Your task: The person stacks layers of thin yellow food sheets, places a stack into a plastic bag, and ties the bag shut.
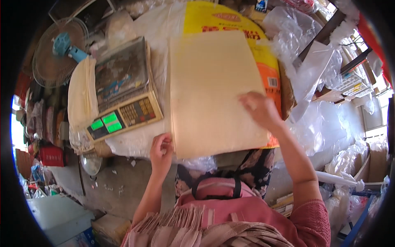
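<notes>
A stack of large, flat cream sheets (216,90) lies in front of me; whether they are paper or another thin material I cannot tell. At its lower left edge is my left hand (161,150), the fingers loosely curled with a gap to the thumb and the fingertips beside the sheets. Over the right side of the stack, my right hand (261,109) has its fingers bent and apart, slightly blurred by motion. Nothing shows in either hand. Under the sheets is a yellow and orange printed sack (263,68).
Left of the stack stands a digital scale (123,115) with lit green displays and a dark, worn pan. More cream sheets (82,88) lie folded beside it. A fan (61,45) stands at the far left. Clear plastic wrapping (288,33) bunches at the right, and a red box (52,155) sits lower left.
</notes>
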The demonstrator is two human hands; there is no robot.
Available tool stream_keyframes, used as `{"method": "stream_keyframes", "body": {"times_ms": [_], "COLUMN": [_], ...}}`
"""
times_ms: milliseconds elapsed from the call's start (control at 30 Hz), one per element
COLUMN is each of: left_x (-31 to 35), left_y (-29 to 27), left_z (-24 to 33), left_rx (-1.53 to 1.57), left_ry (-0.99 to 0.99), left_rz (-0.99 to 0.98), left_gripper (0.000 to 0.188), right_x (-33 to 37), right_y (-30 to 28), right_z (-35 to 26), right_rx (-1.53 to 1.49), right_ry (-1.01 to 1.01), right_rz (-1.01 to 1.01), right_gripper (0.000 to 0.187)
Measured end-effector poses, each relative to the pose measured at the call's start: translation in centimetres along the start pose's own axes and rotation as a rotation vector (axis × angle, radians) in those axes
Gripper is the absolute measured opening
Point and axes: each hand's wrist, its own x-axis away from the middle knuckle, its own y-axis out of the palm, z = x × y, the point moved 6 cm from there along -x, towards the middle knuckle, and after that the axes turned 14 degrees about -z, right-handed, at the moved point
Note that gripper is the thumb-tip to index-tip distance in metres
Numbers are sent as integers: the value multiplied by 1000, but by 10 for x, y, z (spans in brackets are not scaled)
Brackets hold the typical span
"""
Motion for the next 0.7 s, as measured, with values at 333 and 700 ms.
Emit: {"method": "stream_keyframes", "body": {"times_ms": [333,700], "left_x": [15,12], "left_y": [4,26], "left_z": [4,69], "left_rx": [151,-748], "left_ry": [63,322], "left_rz": [-42,50], "left_gripper": [29,46], "right_x": [25,-1], "right_y": [126,69], "right_z": [-130,-41], "right_rx": [207,-628], "right_ry": [-446,332], "right_rz": [-142,74], "right_gripper": [12,20]}}
